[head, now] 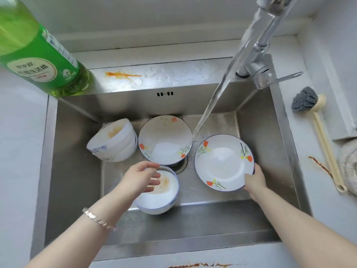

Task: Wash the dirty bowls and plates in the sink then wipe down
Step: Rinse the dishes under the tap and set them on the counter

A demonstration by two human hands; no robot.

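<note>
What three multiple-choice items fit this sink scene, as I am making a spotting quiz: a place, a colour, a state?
1. Where does the green bottle stand? A. in the basin B. on the right counter C. on the sink rim, back left
2. What colour is the brush head? A. red B. grey C. green
3. What is the tap doing? A. running B. shut off C. only dripping
Key: 1 C, its base sits at that corner; 2 B, grey fibres show; 3 A, a full stream falls beside the plate that the right hand holds.
</note>
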